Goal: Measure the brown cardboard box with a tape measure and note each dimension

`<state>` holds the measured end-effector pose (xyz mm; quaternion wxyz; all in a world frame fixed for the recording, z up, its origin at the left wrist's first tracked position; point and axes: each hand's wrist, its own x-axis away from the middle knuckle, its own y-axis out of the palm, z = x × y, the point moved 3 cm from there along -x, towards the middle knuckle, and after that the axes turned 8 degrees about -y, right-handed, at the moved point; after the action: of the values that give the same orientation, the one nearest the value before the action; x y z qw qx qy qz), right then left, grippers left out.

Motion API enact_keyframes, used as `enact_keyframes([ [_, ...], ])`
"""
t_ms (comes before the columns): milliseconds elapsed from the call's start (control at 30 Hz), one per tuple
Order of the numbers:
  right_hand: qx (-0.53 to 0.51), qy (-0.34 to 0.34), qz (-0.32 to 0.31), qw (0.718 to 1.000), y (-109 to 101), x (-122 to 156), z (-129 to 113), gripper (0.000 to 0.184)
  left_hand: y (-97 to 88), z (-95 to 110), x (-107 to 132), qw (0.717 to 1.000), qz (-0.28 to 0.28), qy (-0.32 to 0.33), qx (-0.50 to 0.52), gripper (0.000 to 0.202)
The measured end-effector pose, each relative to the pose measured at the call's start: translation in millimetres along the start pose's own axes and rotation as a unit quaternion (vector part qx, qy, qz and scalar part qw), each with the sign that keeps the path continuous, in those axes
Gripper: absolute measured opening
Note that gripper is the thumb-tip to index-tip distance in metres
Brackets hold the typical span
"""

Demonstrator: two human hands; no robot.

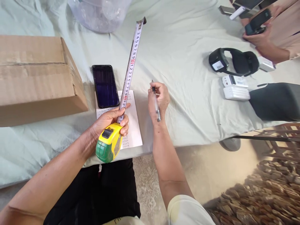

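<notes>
My left hand is closed around the blade of a yellow and green tape measure, just above its case. The white blade is drawn out and slants up and away over the table, its hooked end near the plastic tub. In my right hand a clear pen with a dark tip is gripped, resting by the tablecloth. Under my left hand lies a sheet of paper with handwritten rows of figures, partly hidden. A black smartphone lies over the paper's upper left corner.
A cardboard box stands at the left, and a clear plastic tub at the back. To the right are a black headset, white devices and a dark pouch. A person's hands hold a dark device at the far right.
</notes>
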<state>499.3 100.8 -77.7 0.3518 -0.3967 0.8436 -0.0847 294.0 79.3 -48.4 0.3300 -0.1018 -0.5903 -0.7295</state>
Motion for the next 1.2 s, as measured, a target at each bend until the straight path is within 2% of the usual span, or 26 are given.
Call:
enact_keyframes([
  [100, 0.077, -0.053, -0.077, 0.993, -3, 0, 5, 0.030, -1.6, -2, -1, 1.000, -0.027, 0.005, -0.006, 0.031],
  [167, 0.091, -0.055, -0.092, 0.990, -5, -1, 10, 0.040, -2.6, -3, 0, 0.998, -0.054, 0.012, -0.010, 0.028],
  [267, 0.071, -0.023, -0.030, 0.997, -10, -3, 20, 0.047, -2.3, -6, 7, 0.993, -0.113, 0.022, -0.024, 0.019],
  [367, 0.017, 0.037, 0.024, 0.999, -10, -5, 31, 0.041, -3.0, -9, 19, 0.984, -0.166, 0.019, -0.063, 0.015],
  [467, -0.020, 0.099, 0.036, 0.994, -6, -8, 39, 0.033, -6.9, -12, 28, 0.981, -0.166, 0.007, -0.100, 0.021],
  [567, -0.024, 0.121, 0.047, 0.991, -3, -10, 42, 0.032, -6.2, -13, 32, 0.984, -0.143, 0.020, -0.104, 0.031],
  [700, -0.009, 0.138, 0.039, 0.990, -1, -12, 39, 0.032, 9.8, -14, 43, 0.979, -0.148, 0.090, -0.111, 0.025],
  [767, -0.001, 0.148, 0.035, 0.988, -1, -12, 37, 0.032, 17.7, -17, 57, 0.969, -0.168, 0.129, -0.125, 0.016],
  [833, 0.004, 0.148, 0.030, 0.988, 0, -11, 35, 0.031, 17.5, -24, 75, 0.963, -0.168, 0.163, -0.130, 0.013],
  [933, 0.008, 0.139, 0.029, 0.990, 0, -12, 33, 0.028, -2.0, -44, 106, 0.967, -0.123, 0.194, -0.113, 0.014],
  [1033, -0.005, 0.126, 0.044, 0.991, -2, -11, 34, 0.028, -37.0, -72, 137, 0.976, -0.050, 0.189, -0.094, 0.017],
  [1133, -0.030, 0.095, 0.101, 0.990, -7, -9, 29, 0.027, -75.0, -99, 168, 0.980, 0.039, 0.177, -0.077, 0.019],
  [1200, -0.046, 0.064, 0.140, 0.987, -9, -6, 18, 0.024, -95.3, -111, 186, 0.979, 0.079, 0.173, -0.076, 0.019],
])
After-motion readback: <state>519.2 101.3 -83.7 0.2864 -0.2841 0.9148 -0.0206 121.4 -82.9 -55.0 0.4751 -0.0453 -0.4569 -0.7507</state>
